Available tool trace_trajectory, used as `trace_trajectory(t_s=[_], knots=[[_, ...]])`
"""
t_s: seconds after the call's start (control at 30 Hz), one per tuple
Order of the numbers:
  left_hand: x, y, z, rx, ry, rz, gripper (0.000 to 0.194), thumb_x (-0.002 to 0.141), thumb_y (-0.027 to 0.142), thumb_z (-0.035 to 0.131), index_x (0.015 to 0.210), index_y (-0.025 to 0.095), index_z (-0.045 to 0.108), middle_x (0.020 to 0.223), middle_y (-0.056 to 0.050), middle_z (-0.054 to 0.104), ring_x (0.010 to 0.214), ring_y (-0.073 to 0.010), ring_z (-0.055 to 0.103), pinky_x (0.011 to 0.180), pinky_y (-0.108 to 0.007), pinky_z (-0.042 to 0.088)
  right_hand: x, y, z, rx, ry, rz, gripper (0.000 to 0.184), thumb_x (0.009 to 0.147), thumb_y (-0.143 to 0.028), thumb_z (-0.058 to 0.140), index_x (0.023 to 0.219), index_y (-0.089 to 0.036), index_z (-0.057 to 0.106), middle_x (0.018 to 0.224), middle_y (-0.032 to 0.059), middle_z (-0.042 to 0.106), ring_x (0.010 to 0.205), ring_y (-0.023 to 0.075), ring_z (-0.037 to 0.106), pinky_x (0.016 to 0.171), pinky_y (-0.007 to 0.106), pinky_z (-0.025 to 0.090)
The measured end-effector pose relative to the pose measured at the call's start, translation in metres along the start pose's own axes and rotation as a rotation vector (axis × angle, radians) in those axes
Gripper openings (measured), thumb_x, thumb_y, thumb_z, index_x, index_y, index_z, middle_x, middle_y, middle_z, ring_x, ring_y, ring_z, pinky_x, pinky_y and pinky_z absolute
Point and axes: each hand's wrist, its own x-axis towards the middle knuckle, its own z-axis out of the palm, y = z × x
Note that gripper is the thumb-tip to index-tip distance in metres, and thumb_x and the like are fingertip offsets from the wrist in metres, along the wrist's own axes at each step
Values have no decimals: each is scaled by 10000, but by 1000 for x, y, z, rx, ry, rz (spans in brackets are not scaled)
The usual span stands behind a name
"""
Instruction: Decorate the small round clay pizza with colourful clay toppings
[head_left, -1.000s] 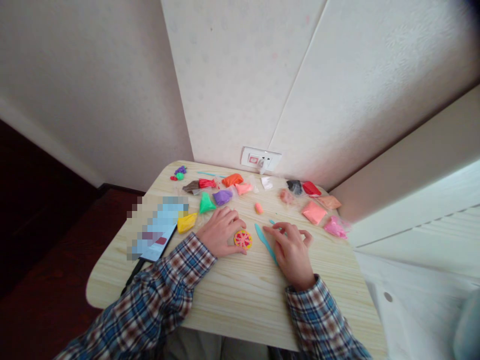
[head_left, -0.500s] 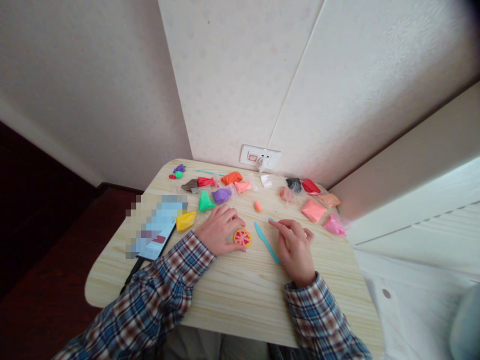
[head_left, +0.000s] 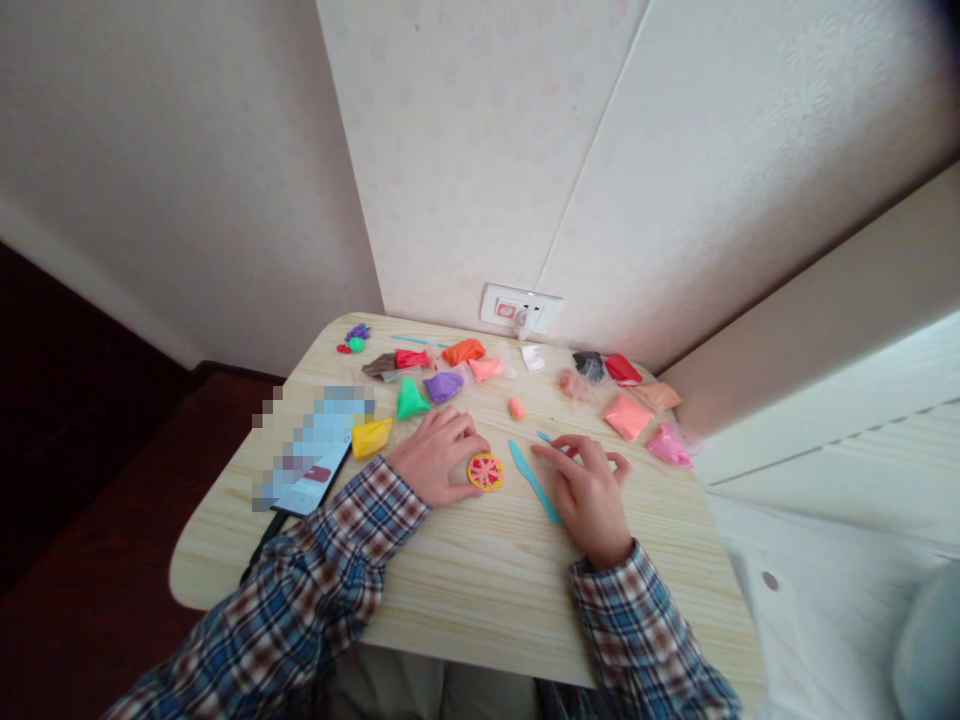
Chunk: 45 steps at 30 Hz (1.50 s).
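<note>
My left hand [head_left: 436, 458] rests on the table with thumb and fingers curved around the edge of a round clay disc [head_left: 486, 472], yellow-rimmed with a pink and red pattern. Off to the right, my right hand [head_left: 589, 490] hovers low with its index finger stretched out to the left and the other fingers bent; I see nothing in it. Between the hands lies a blue plastic clay knife [head_left: 534, 480]. The tip of a second blue tool [head_left: 544, 437] shows just beyond the right fingers, the remainder hidden. A small pink-orange lump of clay [head_left: 516, 408] sits farther back.
Several bags of coloured clay line the back, among them a yellow bag [head_left: 372, 438], a purple bag [head_left: 444, 387] and a salmon bag [head_left: 627, 416]. A phone [head_left: 319, 460], partly blurred, lies left. Small clay grapes [head_left: 358, 332] stand in the far left corner.
My left thumb has drawn in slightly against the disc. My right index finger has shifted a little, and a tiny dark speck now shows behind the second blue tool.
</note>
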Motion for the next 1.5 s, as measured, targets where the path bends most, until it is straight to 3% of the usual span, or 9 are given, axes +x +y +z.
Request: trace_trajectory(t_s=[0.7,0.83,1.1,1.5], knots=[[1,-1,1,17,18,8,524,658,560,677,988,165,579,1006,-71,546,1003,-256,425,892,-411,331,0,-3,-3,-69,-4,-59,401,780,-29,452,1032,-279,638,1034,37,590,892,168,533,836,384,226],[1,-1,1,14,12,6,564,627,586,687,981,160,580,1007,-75,549,986,-256,427,876,-409,335,0,-1,-2,-59,51,-32,348,789,-55,453,991,-260,648,1015,40,593,871,168,531,843,390,219],[2,0,-1,-24,61,-19,604,623,651,639,979,166,585,965,-63,555,930,-241,437,832,-392,339,2,-4,-2,-23,-18,-59,415,796,-33,437,1062,-291,624,1036,38,583,901,165,532,834,382,224],[1,0,-2,-1,55,0,526,701,622,591,978,174,595,971,-62,558,935,-233,430,835,-385,342,1,-5,-1,-17,6,-67,393,795,-42,457,1048,-285,635,1010,28,595,867,157,542,828,381,233]])
